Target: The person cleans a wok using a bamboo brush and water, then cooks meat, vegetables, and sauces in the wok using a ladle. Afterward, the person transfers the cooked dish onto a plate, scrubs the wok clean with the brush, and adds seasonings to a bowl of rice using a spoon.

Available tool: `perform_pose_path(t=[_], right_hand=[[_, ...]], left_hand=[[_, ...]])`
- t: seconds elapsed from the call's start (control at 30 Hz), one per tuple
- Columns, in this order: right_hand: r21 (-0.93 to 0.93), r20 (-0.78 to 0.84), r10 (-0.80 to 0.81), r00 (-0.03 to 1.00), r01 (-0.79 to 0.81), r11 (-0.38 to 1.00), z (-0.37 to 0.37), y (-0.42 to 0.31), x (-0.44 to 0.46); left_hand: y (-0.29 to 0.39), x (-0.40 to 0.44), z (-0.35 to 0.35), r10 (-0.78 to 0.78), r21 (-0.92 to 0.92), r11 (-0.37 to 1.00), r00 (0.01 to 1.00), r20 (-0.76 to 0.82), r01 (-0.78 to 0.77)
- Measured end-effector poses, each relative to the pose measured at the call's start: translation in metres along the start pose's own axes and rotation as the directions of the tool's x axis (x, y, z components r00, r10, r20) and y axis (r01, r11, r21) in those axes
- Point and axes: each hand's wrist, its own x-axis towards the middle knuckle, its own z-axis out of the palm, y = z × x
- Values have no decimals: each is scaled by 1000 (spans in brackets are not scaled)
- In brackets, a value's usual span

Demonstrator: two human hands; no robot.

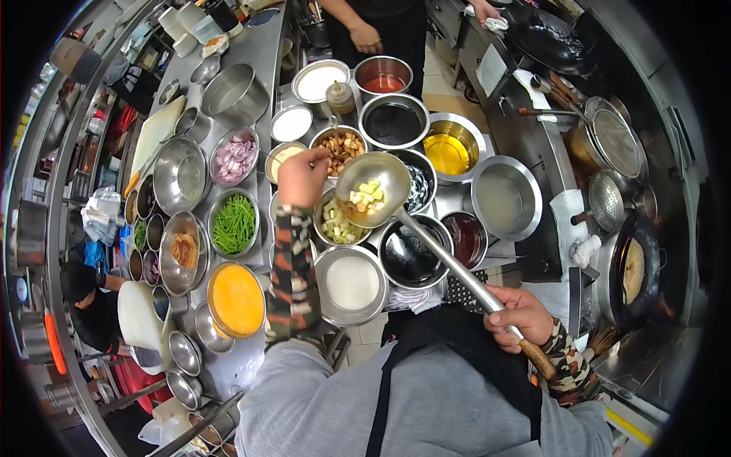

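Shirt (434,396), ladle (449,260) (cubes (367,196) inside) in right hand (529,314)

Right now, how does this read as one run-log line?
right hand: gripping ladle | ladle: pale diced pieces inside | left hand: near brown chunks, hold unclear

On the metal desk (251,46) at the left: cut purple onion (235,158), green vegetable (234,221) and orange liquid (237,299), each in its own metal bowl (235,182). At the right: yellow liquid (446,154) in one steel pot (477,145), and just beside, cloudy liquid (499,199) in one wider pot (531,202). Farther right: one perforated skimmer (607,199) near one black wok (651,263). At the top: another person (381,34) in black.
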Motion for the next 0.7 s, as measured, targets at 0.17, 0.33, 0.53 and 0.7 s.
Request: perform_pose_path(t=[0.17,0.33,0.53,0.7], right_hand=[[-41,-118,-51,992,46,998,-2,3,-18],[-18,-178,-111,978,109,994,-5,10,-27],[-64,-214,-175,961,165,984,-5,8,-22],[-42,-76,-149,986,146,988,-8,0,13]], left_hand=[[-38,61,60,-76,405,908,907,414,-109],[-52,75,86,-136,528,841,898,419,-119],[-29,60,48,-43,307,951,967,252,-37],[15,24,23,159,-256,964,937,312,-78]])
